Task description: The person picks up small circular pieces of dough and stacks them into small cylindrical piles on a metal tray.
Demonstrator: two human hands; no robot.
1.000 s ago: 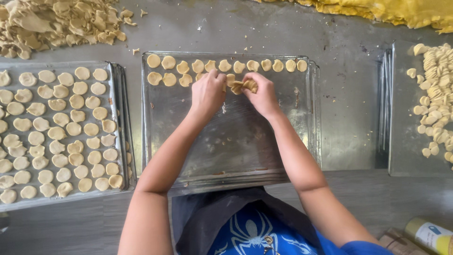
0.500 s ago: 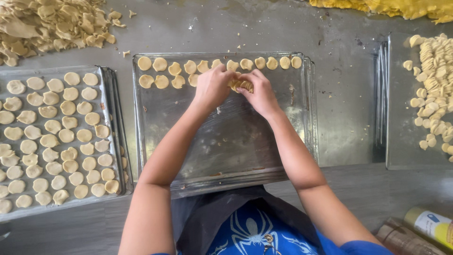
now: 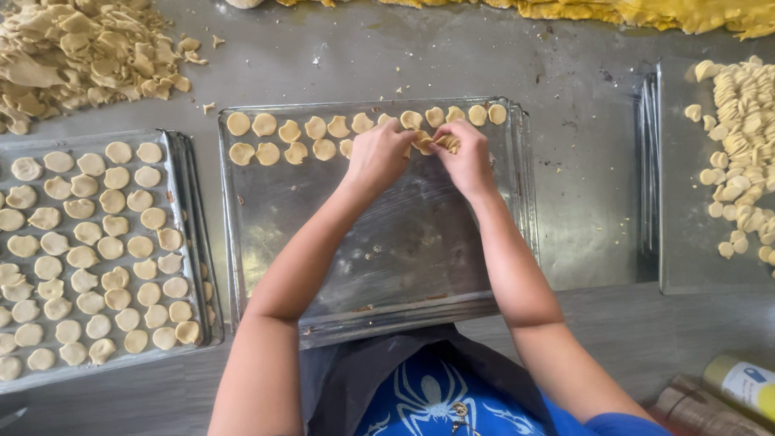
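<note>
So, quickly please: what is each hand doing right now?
Left hand: fingers curled over the middle tray, touching the dough rounds; a grip cannot be told.
Right hand: closed, pinching a small stack of dough rounds.

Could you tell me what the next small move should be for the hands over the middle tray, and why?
Probably set one dough round from the small stack in the right hand down beside the last round in the second row. The left hand is at that spot on the middle tray, the top row of dough rounds runs the tray's full width, and the second row stops at the hands.
</note>
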